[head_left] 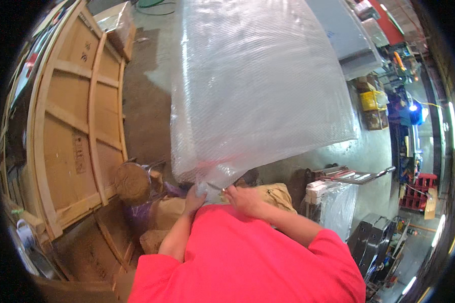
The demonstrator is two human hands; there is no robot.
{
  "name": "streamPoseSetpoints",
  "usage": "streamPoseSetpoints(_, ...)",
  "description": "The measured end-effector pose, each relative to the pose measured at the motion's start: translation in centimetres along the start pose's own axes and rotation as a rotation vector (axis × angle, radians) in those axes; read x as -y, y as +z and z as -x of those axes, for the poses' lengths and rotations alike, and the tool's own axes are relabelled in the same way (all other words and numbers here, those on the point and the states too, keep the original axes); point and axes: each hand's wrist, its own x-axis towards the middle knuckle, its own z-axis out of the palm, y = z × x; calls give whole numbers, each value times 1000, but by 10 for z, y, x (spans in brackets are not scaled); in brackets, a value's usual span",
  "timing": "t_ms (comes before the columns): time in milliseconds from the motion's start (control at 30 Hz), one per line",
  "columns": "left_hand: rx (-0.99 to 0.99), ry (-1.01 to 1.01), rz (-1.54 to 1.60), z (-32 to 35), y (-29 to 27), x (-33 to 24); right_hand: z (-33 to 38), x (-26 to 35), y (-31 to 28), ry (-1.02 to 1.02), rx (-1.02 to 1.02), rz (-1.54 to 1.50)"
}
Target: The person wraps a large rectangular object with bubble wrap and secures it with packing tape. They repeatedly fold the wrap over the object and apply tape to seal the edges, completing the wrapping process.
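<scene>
While both hands are gripping its near corner, the bubble wrap (258,86) is standing up from the floor (146,111), its long axis running away from the person toward the picture's top edge and its broad face turned to the camera. The wrap is looking clear and milky, finely dotted, with glare streaking its left side; its lower edge is slanting down from right to left. The left hand (193,198) is closing around the wrap's lowest corner, fingers curled. The right hand (241,198) is pinching the same edge just beside it, knuckles up. A wooden crate (71,126) with cardboard panels is lying along the floor's left edge. A round brown stool (132,183) is sitting between crate and hands. Tan cardboard pieces (275,194) are lying under the hands. A wrapped white box (333,202) and a metal cart handle (359,175) are standing at right. The person's red shirt (247,257) is hiding the floor below.
</scene>
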Motion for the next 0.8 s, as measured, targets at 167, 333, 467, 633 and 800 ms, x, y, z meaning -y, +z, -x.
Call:
streamPoseSetpoints(167, 231, 298, -545, -12, 28, -75, 48, -6, -29, 290, -177, -96)
streamPoseSetpoints(333, 546, 310, -521, -47, 79, -88, 46, -32, -29, 294, -104, -19)
streamPoseSetpoints(467, 334, 407, -426, -48, 91, -74, 24, -42, -11, 289, -91, 139)
streamPoseSetpoints(633, 585, 31, -235, -44, 73, -78, 13, -98, -31, 386, 61, 340)
streamPoseSetpoints(800, 651, -170, -648, -52, 73, -84, 81, -167, -105, 634, -143, 288)
